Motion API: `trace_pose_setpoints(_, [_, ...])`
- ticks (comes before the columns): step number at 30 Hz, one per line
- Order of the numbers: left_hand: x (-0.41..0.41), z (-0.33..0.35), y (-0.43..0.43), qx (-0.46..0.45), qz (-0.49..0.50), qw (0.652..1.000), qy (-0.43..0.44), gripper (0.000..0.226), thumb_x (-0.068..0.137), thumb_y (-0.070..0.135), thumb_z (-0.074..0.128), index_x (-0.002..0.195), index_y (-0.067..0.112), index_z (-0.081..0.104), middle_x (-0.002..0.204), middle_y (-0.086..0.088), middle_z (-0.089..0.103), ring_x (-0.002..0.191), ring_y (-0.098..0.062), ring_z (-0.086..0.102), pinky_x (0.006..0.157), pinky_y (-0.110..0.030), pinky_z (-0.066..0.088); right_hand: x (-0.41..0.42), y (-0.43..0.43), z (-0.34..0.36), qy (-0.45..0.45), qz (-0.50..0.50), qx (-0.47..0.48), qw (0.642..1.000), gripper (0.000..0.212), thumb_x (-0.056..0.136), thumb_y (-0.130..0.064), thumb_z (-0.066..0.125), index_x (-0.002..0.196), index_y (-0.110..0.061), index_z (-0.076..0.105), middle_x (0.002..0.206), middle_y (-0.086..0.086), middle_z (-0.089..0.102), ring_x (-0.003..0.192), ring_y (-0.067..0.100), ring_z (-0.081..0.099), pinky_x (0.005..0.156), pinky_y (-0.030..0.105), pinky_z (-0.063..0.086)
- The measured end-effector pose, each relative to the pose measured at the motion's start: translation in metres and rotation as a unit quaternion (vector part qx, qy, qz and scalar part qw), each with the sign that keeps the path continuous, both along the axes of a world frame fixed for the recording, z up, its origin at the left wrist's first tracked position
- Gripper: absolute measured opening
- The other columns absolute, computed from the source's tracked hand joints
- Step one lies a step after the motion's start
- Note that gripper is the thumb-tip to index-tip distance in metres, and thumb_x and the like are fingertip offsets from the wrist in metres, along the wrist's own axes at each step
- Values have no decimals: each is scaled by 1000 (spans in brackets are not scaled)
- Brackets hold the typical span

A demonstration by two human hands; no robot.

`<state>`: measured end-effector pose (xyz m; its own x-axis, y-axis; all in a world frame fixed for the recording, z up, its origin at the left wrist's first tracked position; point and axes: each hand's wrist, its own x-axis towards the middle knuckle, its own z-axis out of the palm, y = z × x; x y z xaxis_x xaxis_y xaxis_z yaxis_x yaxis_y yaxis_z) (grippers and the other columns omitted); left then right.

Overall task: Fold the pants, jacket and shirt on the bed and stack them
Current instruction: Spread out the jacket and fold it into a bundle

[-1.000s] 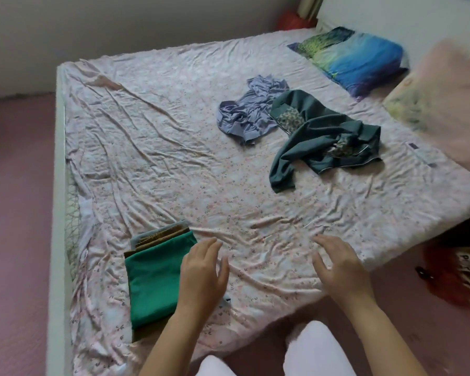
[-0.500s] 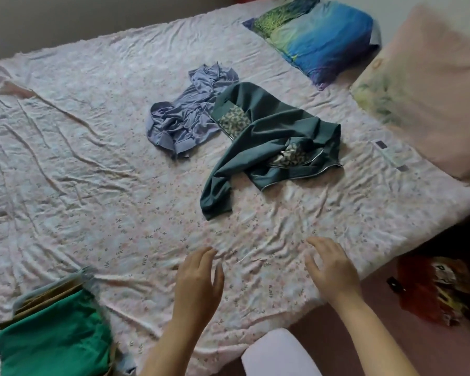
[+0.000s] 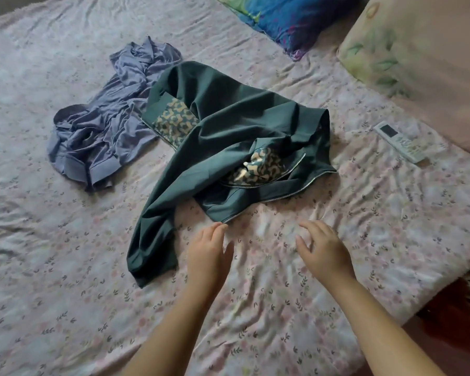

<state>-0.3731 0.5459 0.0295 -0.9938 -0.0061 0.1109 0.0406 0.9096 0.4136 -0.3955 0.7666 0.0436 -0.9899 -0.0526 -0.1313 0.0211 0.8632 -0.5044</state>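
A dark green zip jacket [image 3: 228,126] with a leopard-print lining lies crumpled in the middle of the bed, one sleeve trailing toward me. Left of it lies a bunched lilac garment [image 3: 106,123]. My left hand [image 3: 208,252] hovers open, its fingertips right at the zipper end of the jacket's hem. My right hand [image 3: 323,251] is open too, fingers spread above the bare sheet just below the jacket, holding nothing. The folded green garment seen earlier is out of view.
The bed has a wrinkled pink floral sheet [image 3: 65,280]. A blue-green pillow [image 3: 291,17] and a pale pink pillow [image 3: 418,50] lie at the far right. A white remote control [image 3: 399,141] rests near the right edge, beyond which the floor drops away.
The view has swung right and forward, so the folded green stack left the frame. Both hands have reached toward the jacket; the left fingertips now meet its hem.
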Motion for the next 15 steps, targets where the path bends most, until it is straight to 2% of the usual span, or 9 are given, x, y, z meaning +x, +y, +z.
trace_pose_setpoints(5, [-39, -81, 1, -34, -1, 998, -48, 58, 53, 3, 84, 107, -2, 64, 106, -20, 66, 95, -38, 64, 80, -43, 52, -18, 1, -53, -32, -6, -32, 999, 36, 89, -19, 55, 124, -13, 56, 124, 3, 56, 116, 20, 50, 88, 27, 41])
trace_pose_setpoints(8, [-52, -111, -3, -27, 26, 998, -58, 58, 58, -2, 80, 112, -2, 62, 108, -20, 64, 96, -38, 61, 80, -39, 50, -18, -2, -73, -54, -1, -42, 998, 37, 90, -23, 53, 127, -17, 53, 129, -1, 53, 121, 16, 46, 92, 25, 39])
trace_pose_setpoints(11, [-59, -128, -7, 12, 60, 997, -47, 34, 64, -9, 70, 96, 0, 68, 85, -14, 65, 75, -34, 60, 63, -30, 43, -19, -7, -89, -70, 4, -57, 996, 38, 91, -24, 51, 129, -19, 50, 131, -4, 50, 124, 13, 42, 94, 23, 37])
trace_pose_setpoints(13, [-58, -129, -8, 32, 53, 998, -23, 21, 63, -8, 64, 81, 2, 69, 72, -11, 63, 64, -30, 59, 57, -26, 42, -19, -8, -94, -74, 0, -66, 995, 39, 92, -24, 50, 131, -20, 47, 132, -6, 48, 123, 12, 42, 92, 23, 38])
trace_pose_setpoints(15, [-49, -124, -8, 53, 35, 998, -10, 17, 62, -4, 59, 74, 3, 69, 67, -9, 63, 60, -26, 59, 54, -22, 40, -14, -10, -95, -76, -11, -75, 994, 39, 92, -25, 50, 131, -21, 47, 131, -6, 49, 121, 12, 44, 90, 24, 39])
